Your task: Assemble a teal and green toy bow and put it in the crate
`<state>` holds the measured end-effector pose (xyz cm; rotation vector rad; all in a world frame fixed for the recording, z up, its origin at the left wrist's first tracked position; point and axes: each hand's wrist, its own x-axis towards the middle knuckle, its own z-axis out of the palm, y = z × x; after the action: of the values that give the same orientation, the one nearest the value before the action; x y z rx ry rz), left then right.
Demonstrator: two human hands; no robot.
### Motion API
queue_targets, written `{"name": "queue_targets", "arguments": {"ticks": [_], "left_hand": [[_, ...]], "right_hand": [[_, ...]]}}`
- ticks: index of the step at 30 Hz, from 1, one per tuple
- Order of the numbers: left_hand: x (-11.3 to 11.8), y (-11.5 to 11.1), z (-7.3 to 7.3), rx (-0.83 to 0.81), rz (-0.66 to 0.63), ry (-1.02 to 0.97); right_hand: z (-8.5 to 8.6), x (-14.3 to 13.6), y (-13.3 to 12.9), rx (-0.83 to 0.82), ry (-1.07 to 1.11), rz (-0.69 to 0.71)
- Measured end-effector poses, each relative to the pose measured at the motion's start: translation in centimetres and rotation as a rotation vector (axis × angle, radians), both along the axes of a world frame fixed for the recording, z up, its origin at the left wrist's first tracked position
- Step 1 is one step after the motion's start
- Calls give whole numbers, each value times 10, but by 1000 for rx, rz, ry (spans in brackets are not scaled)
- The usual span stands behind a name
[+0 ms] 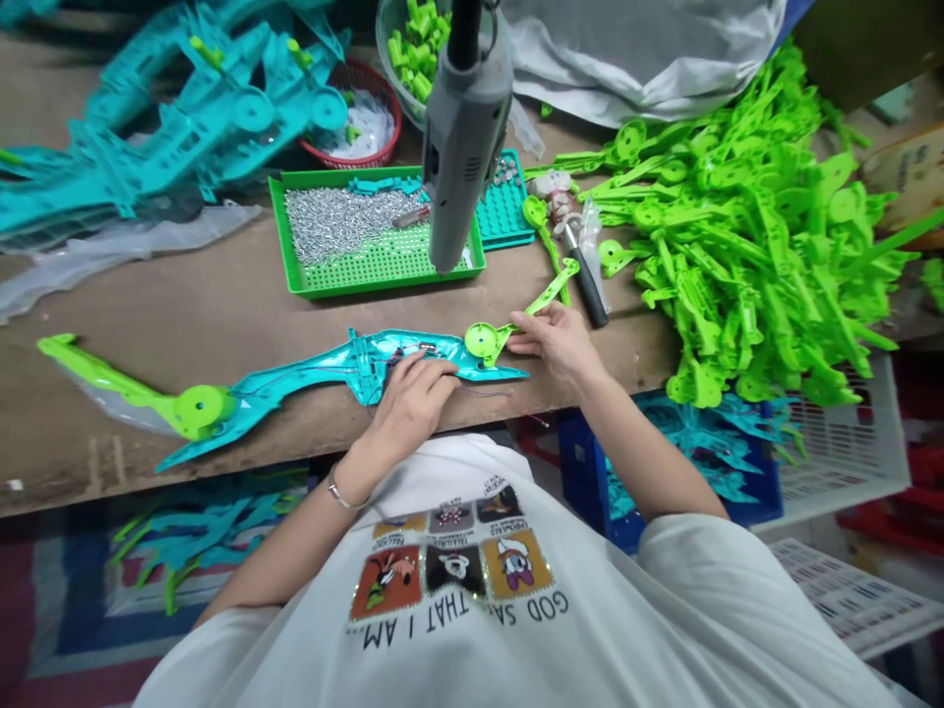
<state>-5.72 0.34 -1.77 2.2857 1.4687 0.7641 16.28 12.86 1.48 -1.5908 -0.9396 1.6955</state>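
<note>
A long teal plastic bow body [314, 372] lies across the table near its front edge, with thin wires in its middle. At its left end a green limb with a round disc [201, 411] is in place. My left hand [414, 398] rests on the middle of the teal body, fingers bent over the wires; what the fingertips hold, if anything, is hidden. My right hand [555, 342] pinches a second green limb [483, 341], whose round disc lies over the right end of the teal body.
Behind stands a green tray [376, 285] of metal screws, under a grey hanging tool [466, 147]. A black-handled tool [586, 280] lies right of it. Green limbs [767, 236] are heaped at right; teal bodies [213, 118] are stacked at back left.
</note>
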Motion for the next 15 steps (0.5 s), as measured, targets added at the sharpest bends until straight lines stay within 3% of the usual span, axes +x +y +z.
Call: {"name": "queue_targets", "arguments": {"ticks": [5,10,15], "left_hand": [[-4,-6,-4,54,28,5],[-4,-7,-5,176,28,33],[-4,-7,-4,105,40,-15]], "right_hand": [[1,1,-1,-78,-23,84],[1,3,-1,-56,-24,6],[5,-5,-3,-67,-3,31]]}}
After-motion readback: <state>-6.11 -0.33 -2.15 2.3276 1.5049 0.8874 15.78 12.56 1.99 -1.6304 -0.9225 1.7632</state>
